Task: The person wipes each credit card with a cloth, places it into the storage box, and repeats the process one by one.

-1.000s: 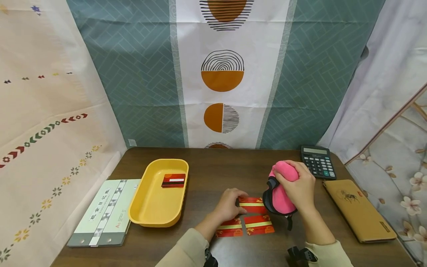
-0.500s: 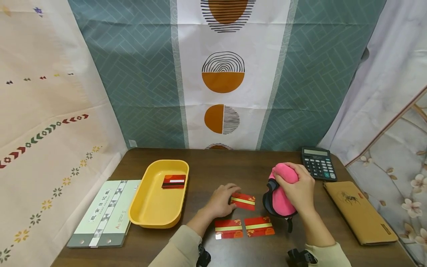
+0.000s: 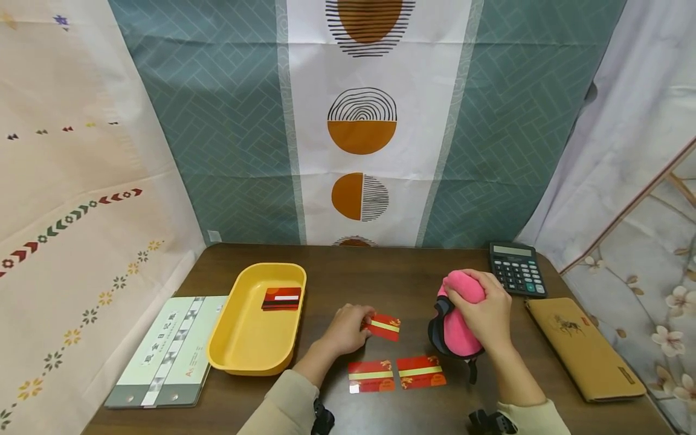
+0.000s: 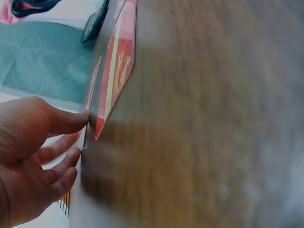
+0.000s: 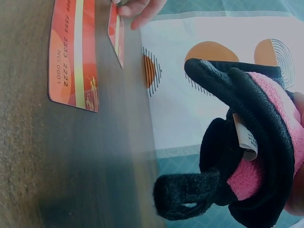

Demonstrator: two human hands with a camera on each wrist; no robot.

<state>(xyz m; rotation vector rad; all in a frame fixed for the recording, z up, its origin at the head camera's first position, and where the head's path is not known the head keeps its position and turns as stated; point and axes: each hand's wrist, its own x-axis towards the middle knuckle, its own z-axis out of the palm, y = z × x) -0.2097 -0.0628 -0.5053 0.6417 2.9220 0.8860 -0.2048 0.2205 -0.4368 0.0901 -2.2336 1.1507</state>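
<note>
My left hand pinches the left end of a red bank card with a yellow stripe, low over the table. In the left wrist view the thumb and fingers meet at that card's edge. Two more such cards, a left one and a right one, lie side by side nearer the front. My right hand grips a pink fuzzy pouch-like thing with black edging. The right wrist view shows its black loop and a white label; its exact kind is unclear.
A yellow tray at left holds several red and dark cards. Left of it lies a pale green notebook. At right are a black calculator and a tan wallet-like case. Fabric hangs behind the table.
My left hand has drawn the upper card leftward, away from the pink thing and the two front cards. My right hand has kept its grip in nearly the same place.
</note>
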